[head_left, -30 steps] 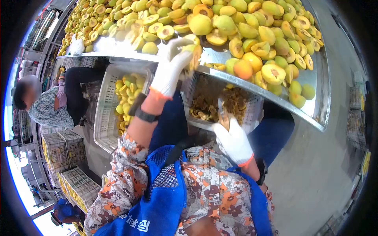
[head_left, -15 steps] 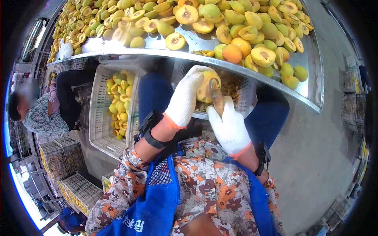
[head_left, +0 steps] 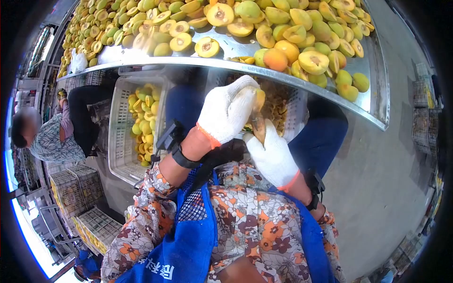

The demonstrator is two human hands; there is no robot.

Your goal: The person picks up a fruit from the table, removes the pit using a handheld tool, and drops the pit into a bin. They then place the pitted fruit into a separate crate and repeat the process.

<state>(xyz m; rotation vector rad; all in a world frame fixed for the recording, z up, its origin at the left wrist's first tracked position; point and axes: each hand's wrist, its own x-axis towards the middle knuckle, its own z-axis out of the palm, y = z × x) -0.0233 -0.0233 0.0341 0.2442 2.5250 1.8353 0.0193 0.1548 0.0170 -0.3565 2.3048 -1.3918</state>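
Observation:
White knitted gloves cover both of my hands. My left hand [head_left: 225, 111] is closed around a yellow peach half [head_left: 259, 100], mostly covered by the glove, with only its right side showing. In my right hand [head_left: 273, 155] is a pitting knife [head_left: 257, 127], gripped by its brownish handle. Its working end meets the peach and is hidden by it at this angle. Both hands are held above a light plastic crate [head_left: 297, 108] of peach scraps [head_left: 276, 101] between my knees.
A metal-edged table [head_left: 188, 62] in front bears many halved peaches [head_left: 314, 62]. To the left stands a white crate [head_left: 117, 127] with peach halves [head_left: 144, 118]. Another person [head_left: 54, 129] sits further left, near stacked crates [head_left: 75, 188]. A white plastic bag [head_left: 79, 61] lies on the table's left edge.
My left hand has rolled over the peach half, turning its cut face away from view. The knife's curved blade, visible before, is now hidden. My right hand has shifted slightly left and down.

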